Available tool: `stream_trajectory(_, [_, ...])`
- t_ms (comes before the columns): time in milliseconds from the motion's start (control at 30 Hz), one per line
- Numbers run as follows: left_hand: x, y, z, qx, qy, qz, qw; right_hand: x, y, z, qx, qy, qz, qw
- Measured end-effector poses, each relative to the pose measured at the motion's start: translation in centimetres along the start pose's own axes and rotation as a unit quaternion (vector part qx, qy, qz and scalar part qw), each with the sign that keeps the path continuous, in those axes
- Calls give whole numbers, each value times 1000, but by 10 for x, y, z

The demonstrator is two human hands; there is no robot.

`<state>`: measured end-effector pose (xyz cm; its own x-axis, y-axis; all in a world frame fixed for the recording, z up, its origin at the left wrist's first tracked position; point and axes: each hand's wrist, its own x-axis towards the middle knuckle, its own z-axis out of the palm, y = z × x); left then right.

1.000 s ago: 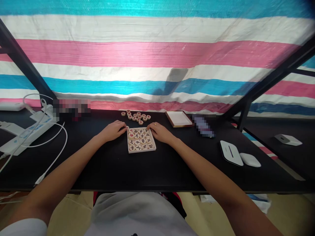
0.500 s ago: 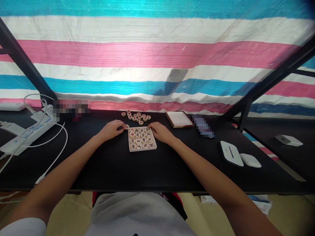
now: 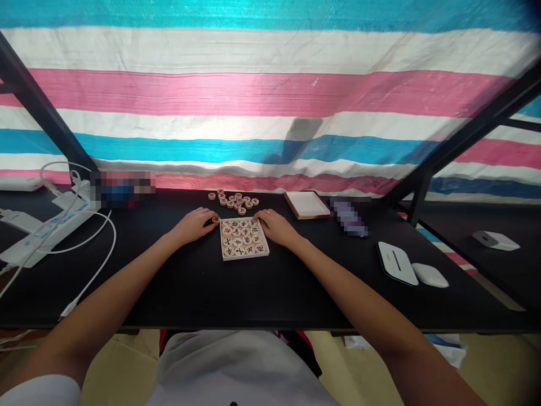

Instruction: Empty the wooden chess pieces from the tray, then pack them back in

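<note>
My left hand (image 3: pixel 195 225) pinches a round Chinese chess piece (image 3: pixel 215 220) between thumb and fingers, just outside the upper left corner of a shallow white box (image 3: pixel 245 258). Rows of round Chinese chess pieces with black and red characters lie face up inside the box. At its upper right corner, my right hand (image 3: pixel 274 226) closes its fingers on the rim; a ring shows on one finger. Behind the box, a cluster of loose Chinese chess pieces (image 3: pixel 239 200) with red characters is scattered on the black table (image 3: pixel 249 293).
A box lid (image 3: pixel 306 204) lies inside up at the back, with a blurred-out dark object (image 3: pixel 350 217) beside it. Farther right are a white flat device (image 3: pixel 397 264) and a white mouse (image 3: pixel 430 276). On the left sit a power strip (image 3: pixel 54 225) and loose cables (image 3: pixel 91 273).
My left hand has turned slightly, its fingertips now lying farther over the held piece, which has shifted a little left. My right hand stays on the box corner.
</note>
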<state>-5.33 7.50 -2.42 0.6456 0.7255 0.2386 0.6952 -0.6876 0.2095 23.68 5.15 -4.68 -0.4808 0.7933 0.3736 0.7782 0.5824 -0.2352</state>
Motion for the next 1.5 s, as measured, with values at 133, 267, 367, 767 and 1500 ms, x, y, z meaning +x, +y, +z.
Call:
stream_trajectory(133, [-1,1,-1,7,11,-18,1000,0,0,0,-14,8,23,1000])
stream_trajectory(267, [-1,-1,-1,6,54,-5,998,0,1,0,-21,9,31,999])
stream_trajectory(367, [-2,2,-4,7,99,45,994,0,2,0,-21,12,30,999])
stream_trajectory(767, [-5,23,-8,-2,149,138,979,0,2,-1,-12,1,30,999])
stream_trajectory(1500, [-7,39,-13,-42,53,178,982,0,7,2,-2,6,6,1000])
